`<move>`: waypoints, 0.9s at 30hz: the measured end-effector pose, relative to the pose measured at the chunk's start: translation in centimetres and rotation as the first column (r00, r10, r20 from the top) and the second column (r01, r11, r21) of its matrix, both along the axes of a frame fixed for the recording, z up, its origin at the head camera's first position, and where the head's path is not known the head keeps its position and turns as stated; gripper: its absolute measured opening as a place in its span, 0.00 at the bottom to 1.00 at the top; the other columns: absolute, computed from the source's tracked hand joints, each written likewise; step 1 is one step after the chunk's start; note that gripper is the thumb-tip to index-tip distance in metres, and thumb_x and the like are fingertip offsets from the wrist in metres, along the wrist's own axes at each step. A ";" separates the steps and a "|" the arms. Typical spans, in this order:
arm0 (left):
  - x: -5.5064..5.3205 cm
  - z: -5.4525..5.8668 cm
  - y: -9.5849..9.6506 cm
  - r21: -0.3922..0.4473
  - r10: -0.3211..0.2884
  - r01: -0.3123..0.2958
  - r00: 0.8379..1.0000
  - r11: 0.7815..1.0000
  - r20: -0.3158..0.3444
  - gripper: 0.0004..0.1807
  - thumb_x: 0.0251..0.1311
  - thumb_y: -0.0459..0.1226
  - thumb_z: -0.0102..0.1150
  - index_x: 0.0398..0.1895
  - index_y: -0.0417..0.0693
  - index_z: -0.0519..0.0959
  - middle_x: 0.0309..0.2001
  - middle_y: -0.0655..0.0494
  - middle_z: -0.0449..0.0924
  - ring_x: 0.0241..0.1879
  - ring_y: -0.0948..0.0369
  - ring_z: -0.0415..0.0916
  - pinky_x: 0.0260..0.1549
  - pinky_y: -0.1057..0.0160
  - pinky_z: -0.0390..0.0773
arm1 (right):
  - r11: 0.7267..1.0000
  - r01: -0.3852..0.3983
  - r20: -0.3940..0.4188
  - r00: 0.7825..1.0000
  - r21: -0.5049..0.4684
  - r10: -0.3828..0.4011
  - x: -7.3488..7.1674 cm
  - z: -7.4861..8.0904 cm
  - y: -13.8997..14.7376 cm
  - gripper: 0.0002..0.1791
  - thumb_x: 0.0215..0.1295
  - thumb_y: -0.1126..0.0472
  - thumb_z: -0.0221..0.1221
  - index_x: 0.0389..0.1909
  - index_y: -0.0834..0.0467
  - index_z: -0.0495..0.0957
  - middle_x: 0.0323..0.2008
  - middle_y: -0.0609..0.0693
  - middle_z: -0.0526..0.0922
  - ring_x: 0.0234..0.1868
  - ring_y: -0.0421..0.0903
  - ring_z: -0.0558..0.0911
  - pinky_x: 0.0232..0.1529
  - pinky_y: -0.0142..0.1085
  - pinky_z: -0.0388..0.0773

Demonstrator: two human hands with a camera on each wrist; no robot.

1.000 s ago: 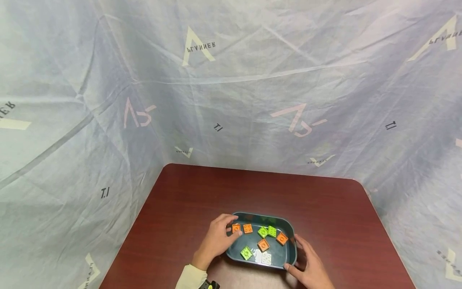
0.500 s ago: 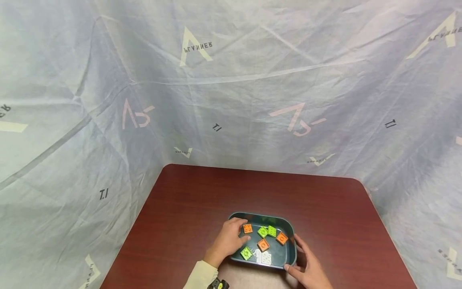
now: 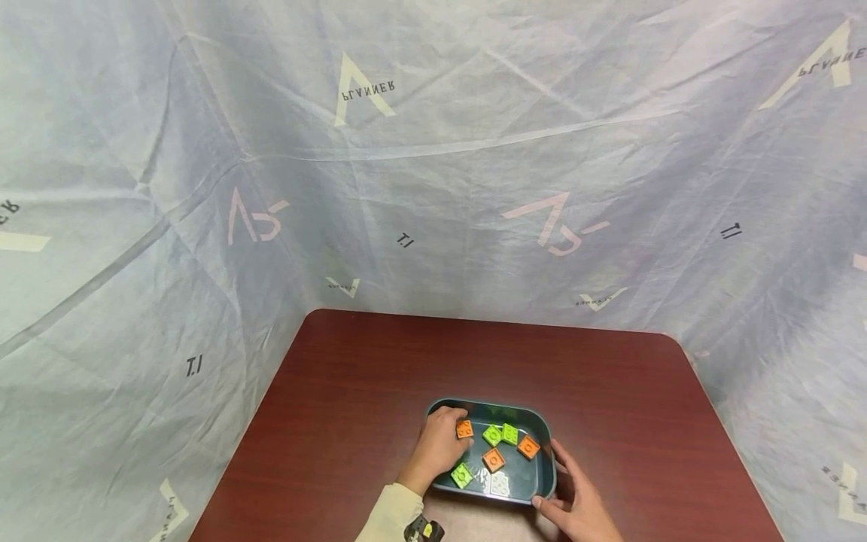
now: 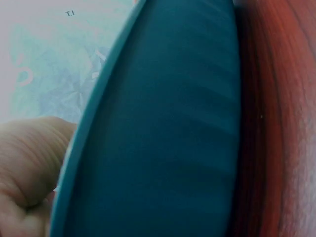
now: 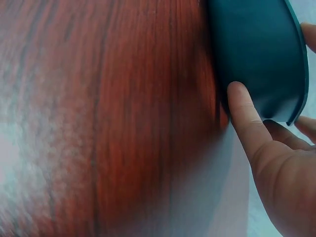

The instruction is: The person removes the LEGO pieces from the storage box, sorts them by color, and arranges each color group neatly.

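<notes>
A dark teal tray (image 3: 527, 478) with a raised wall holds several square toy building bricks. My left hand (image 3: 439, 443) reaches over its left wall, thumb and fingers on either side of an orange brick (image 3: 463, 429). Whether they pinch it is hidden. In the left wrist view, part of that hand (image 4: 29, 168) shows beyond the tray wall (image 4: 163, 128). At the right end, my right hand (image 3: 584, 500) grips the tray's near corner. The right wrist view shows one digit of this hand (image 5: 284, 173) pressed on the outer wall (image 5: 254, 49), other fingers by the rim.
Also in the tray lie two orange bricks (image 3: 494, 460), several green bricks (image 3: 510, 433) and a white brick (image 3: 500, 483). The reddish-brown table (image 3: 352, 376) extends around it. Pale printed fabric (image 3: 433, 188) hangs behind the table and at both sides.
My left hand has moved right, further into the tray, and now covers the leftmost orange brick seen earlier. The right hand and the tray stay almost in place.
</notes>
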State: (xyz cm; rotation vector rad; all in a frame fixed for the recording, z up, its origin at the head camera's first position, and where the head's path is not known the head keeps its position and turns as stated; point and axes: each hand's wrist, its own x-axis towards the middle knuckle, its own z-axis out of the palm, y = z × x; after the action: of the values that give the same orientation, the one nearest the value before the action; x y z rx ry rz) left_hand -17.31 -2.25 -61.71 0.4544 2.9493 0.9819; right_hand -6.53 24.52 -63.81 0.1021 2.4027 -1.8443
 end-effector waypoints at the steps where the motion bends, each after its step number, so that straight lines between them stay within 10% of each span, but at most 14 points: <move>1: -0.1 -0.1 0.1 0.005 0.007 -0.007 1.000 1.000 0.000 0.27 0.55 0.38 0.81 0.58 0.41 0.85 0.53 0.46 0.86 0.54 0.50 0.83 0.50 0.53 0.83 | 1.000 -0.001 -0.006 1.000 0.002 0.001 0.0 0.0 0.0 0.59 0.54 0.67 0.78 0.84 0.52 0.55 0.78 0.72 0.62 0.57 0.54 0.86 0.41 0.34 0.88; 27: -0.6 -1.5 1.3 -0.047 0.053 -0.052 0.999 0.998 0.010 0.22 0.51 0.36 0.84 0.51 0.45 0.89 0.45 0.51 0.87 0.49 0.50 0.82 0.44 0.55 0.83 | 0.999 0.036 0.038 0.999 -0.010 -0.035 0.3 -0.4 -0.2 0.61 0.52 0.67 0.79 0.84 0.47 0.56 0.74 0.72 0.69 0.56 0.48 0.87 0.45 0.35 0.88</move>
State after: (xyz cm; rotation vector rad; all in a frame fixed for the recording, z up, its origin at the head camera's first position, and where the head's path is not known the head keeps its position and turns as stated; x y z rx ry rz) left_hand -17.95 -0.92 -63.24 0.3708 2.9814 0.9153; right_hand -6.24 24.36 -64.26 0.1782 2.3806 -1.8529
